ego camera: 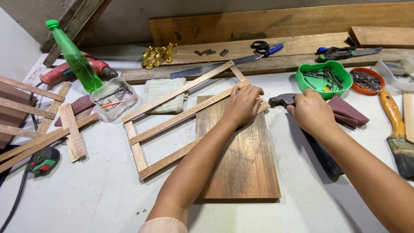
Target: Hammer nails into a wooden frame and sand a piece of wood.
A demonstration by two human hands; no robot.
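A frame of thin wooden slats [172, 114] lies tilted on the white table, its right end resting on a dark wooden board [241, 159]. My left hand [243, 103] presses down on the frame's right end, fingers pinched at the slat; anything held between them is hidden. My right hand [310, 112] grips a hammer [282, 100] just below its dark metal head, which sits close beside the left hand.
A green bowl of nails [325, 77] and an orange dish of nails [366, 80] stand at the back right. A paintbrush [399, 138] lies at right. A green bottle [75, 58], a drill [64, 73], a clear tub [114, 97] and loose slats [51, 125] sit at left.
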